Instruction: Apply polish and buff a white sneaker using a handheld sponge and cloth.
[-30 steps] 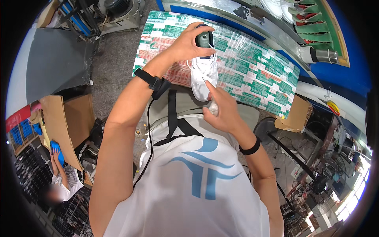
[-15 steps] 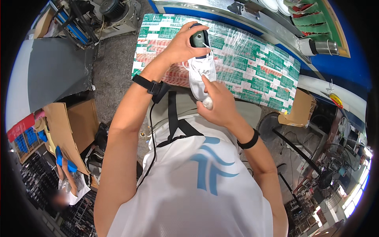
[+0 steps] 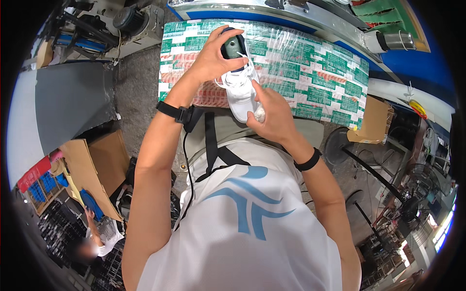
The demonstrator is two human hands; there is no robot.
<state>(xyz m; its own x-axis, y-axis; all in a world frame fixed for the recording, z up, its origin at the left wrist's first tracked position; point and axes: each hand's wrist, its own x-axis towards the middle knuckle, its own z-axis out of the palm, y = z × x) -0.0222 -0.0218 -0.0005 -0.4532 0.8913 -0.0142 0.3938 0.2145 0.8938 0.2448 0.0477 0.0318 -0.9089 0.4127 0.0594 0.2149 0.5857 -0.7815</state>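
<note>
A white lace-up shoe [image 3: 239, 101] lies on the wrapped table, its toe toward me at the near edge. A dark green shoe last [image 3: 232, 47] fills its opening. Around the heel and collar, my left hand [image 3: 209, 60] is closed, thumb on one side and fingers on the other. Loose white laces [image 3: 236, 79] hang over the shoe's tongue. My right hand [image 3: 275, 112] pinches a small white wad [image 3: 260, 114] against the right side of the toe. Its index finger points along the shoe's side. What the wad is made of I cannot make out.
Green-and-white printed wrap covers the table [image 3: 310, 72]. Behind it runs a metal-edged blue machine line [image 3: 291, 19] with a metal cylinder [image 3: 400, 40]. Cardboard boxes [image 3: 371, 121] stand at right and left. A fan [image 3: 412, 208] is lower right; another person [image 3: 104, 235] is lower left.
The wad in my right hand has shifted from the toe's tip to its right side. My left hand and the shoe sit slightly further left in view, still gripped.
</note>
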